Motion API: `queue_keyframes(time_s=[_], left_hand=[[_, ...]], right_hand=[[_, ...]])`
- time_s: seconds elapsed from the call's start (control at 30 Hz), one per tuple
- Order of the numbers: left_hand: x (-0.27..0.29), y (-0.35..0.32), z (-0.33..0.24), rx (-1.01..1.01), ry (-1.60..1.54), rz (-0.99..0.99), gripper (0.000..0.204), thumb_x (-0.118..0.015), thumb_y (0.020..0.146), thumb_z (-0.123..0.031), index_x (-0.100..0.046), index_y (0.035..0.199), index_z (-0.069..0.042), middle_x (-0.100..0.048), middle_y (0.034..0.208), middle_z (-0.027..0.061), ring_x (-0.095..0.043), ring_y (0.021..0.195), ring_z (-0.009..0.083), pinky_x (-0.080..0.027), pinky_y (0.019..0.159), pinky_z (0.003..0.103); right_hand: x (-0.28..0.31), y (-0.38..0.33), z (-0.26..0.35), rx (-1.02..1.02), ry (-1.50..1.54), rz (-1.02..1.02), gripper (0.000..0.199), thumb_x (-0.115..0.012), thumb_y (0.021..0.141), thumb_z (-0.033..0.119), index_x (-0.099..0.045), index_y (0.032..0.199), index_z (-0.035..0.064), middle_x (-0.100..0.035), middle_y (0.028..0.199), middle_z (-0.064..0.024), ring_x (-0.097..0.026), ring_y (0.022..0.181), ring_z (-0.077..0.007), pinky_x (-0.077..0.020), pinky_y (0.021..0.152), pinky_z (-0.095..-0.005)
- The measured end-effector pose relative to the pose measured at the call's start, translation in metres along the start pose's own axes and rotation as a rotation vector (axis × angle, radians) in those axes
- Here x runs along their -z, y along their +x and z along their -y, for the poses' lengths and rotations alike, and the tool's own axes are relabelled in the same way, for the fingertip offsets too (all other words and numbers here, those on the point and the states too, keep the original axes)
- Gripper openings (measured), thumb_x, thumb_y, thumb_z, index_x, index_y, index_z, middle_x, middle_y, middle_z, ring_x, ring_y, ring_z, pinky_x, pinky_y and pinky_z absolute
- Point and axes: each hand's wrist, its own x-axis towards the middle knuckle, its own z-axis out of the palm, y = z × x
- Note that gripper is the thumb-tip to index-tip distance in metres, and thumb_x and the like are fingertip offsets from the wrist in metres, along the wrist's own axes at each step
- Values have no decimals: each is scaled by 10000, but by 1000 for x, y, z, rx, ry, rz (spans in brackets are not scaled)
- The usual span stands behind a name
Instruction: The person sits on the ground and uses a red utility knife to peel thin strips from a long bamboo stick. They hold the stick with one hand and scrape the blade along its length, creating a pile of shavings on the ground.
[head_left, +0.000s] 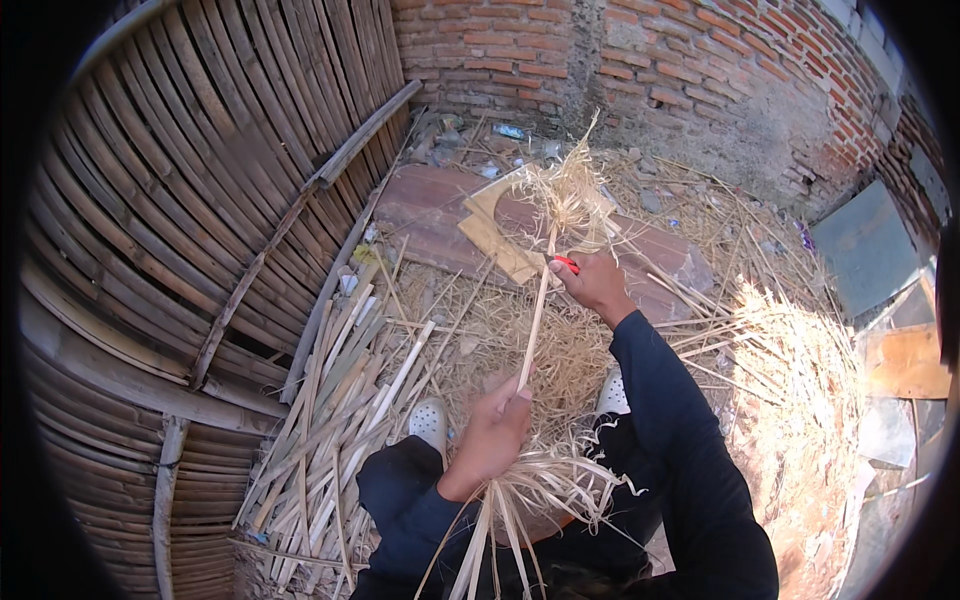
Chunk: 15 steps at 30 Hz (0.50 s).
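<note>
My left hand is closed round the near part of a thin pale bamboo stick, which slants up and away from me. Farther along it, my right hand grips a small red-handled knife; its blade is mostly hidden and lies at the stick. Beyond the knife, a bushy cluster of curled shavings surrounds the stick's far end. Close to my lap, a fan of pale strips with curled ends spreads out under my left wrist.
Split bamboo strips lie heaped at left, beside a slatted bamboo wall. A cut-out wooden board rests on a reddish-brown sheet. Shavings cover the ground between my light clogs. A brick wall stands behind.
</note>
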Motion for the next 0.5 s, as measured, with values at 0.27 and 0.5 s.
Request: queue_keyframes(time_s=[0.27, 0.5], left_hand=[[3, 14, 19, 18, 54, 34, 412, -414, 1007, -175, -412, 1388, -17, -401, 562, -37, -346, 480, 44, -288, 457, 201], [19, 14, -12, 18, -321, 39, 428, -376, 1011, -200, -387, 1401, -25, -341, 563, -53, -304, 481, 36, -232, 446, 171]], right_hand=[[-13, 9, -48, -252, 19, -8, 667, -439, 898, 612, -622, 694, 4, -578, 624, -233, -581, 609, -403, -444, 586, -480], [25, -29, 30, 122, 132, 158, 606, -493, 856, 628, -662, 678, 75, -567, 548, -171, -584, 556, -370, -451, 545, -445]])
